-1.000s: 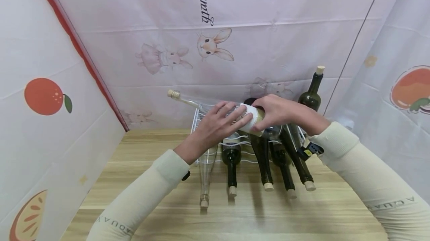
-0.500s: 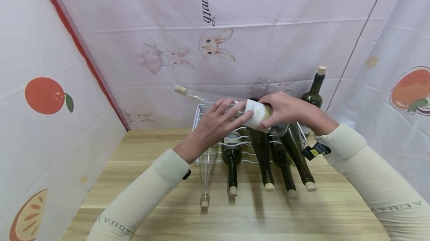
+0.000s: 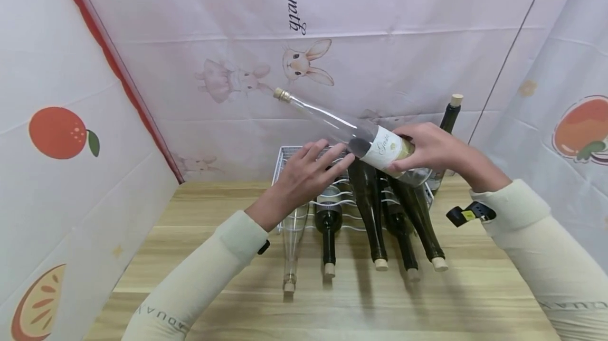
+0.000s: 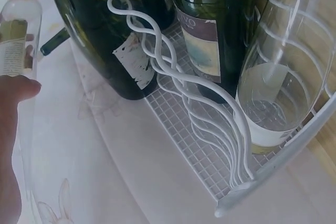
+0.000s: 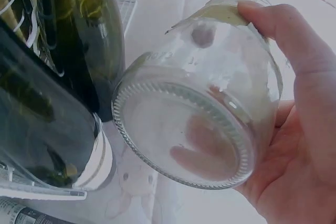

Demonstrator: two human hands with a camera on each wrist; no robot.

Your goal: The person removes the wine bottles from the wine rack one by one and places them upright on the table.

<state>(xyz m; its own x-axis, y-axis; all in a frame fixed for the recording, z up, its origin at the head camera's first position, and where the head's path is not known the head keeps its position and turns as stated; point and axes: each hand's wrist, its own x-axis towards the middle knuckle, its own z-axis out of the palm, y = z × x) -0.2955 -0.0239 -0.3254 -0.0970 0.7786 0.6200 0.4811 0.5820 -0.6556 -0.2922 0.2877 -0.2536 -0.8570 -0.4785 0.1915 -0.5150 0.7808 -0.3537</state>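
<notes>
My right hand [image 3: 429, 145] grips a clear glass wine bottle [image 3: 332, 124] near its base, thumb over the white and gold label. The bottle is tilted above the rack, its corked neck pointing up and left. In the right wrist view, the ribbed bottle base [image 5: 184, 135] faces the camera. My left hand [image 3: 309, 174] hovers over the rack's left part with fingers spread, close to the bottle; contact cannot be told. Below is a white wire wine rack [image 4: 184, 135] holding another clear bottle [image 3: 292, 248] and several dark green bottles [image 3: 368, 198], corks toward me.
A dark green corked bottle [image 3: 450, 116] stands upright behind the rack's right end, partly hidden by my right hand. The wooden tabletop [image 3: 214, 267] extends in front and to the left. A printed curtain [image 3: 214, 13] hangs behind and at both sides.
My right hand has moved right, carrying the clear bottle up and right from under my left fingers. Its neck has risen and tilts more steeply. My left hand has stayed nearly in place.
</notes>
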